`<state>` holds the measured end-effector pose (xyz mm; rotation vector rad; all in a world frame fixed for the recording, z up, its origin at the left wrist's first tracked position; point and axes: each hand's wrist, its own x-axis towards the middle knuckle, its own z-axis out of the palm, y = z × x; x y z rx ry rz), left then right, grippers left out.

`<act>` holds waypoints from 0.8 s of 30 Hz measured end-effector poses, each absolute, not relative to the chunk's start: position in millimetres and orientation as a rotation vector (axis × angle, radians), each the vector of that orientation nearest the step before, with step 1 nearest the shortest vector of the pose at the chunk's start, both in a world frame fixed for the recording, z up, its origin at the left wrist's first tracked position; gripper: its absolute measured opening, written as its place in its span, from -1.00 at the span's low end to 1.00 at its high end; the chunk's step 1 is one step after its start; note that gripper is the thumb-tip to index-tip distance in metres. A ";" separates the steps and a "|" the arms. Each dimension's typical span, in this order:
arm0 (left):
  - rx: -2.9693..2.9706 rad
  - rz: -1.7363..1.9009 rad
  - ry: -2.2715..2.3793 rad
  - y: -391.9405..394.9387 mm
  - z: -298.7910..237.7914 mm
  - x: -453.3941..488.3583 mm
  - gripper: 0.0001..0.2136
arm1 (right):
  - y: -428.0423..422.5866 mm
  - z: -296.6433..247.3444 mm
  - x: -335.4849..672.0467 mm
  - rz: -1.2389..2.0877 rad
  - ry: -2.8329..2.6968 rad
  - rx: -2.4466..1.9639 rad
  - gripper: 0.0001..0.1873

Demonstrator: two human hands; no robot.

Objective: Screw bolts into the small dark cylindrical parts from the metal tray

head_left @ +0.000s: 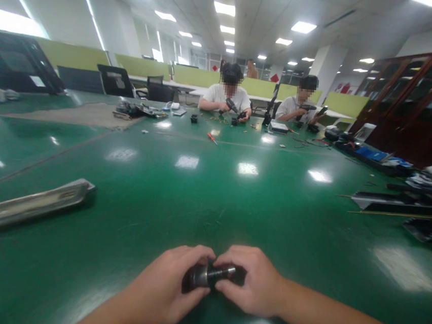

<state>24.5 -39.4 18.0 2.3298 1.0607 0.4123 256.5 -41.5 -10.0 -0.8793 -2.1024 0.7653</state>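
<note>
At the far left a single long, flat metal strip (30, 206) lies on the bench (197, 196). It is dull grey with a raised rim and rounded corners, and it sits well apart from the hands. The bench top is smooth, glossy green and mirrors the ceiling lights in pale rectangles. Low in the middle, the left hand (168, 287) curls its fingers over the thicker end of one small metal cylinder (208, 276), with the thumb pressed on top. The cylinder is a dark, ribbed, slightly shiny piece lying sideways just above the bench surface near its front edge. It is held between the two hands, which touch each other over it. The right hand (256, 285) pinches the narrower, stepped end with thumb and curled fingers, so both hands are closed on the same part. Further back, past the middle, one screwdriver (212, 137) with a red handle lies alone on the green surface. Beyond it two people in white shirts sit at the far side, one (225, 99) left of the other (301, 108), each holding a dark tool. On the right, several long black flat parts (399, 202) lie beside one thin straight rod (394, 215). A dark wooden cabinet (417, 95) with glazed doors stands behind them.
</note>
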 end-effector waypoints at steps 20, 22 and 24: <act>2.425 0.473 0.913 -40.9 14.4 23.2 -0.63 | -41.0 -20.9 257.0 0.663 -2.197 -0.795 -0.86; 2.431 0.481 0.899 -40.6 15.1 23.4 -0.62 | -40.9 -21.0 257.1 0.657 -2.203 -0.799 -0.87; 2.436 0.491 0.894 -40.6 15.2 23.4 -0.62 | -41.0 -20.7 256.9 0.659 -2.190 -0.795 -0.87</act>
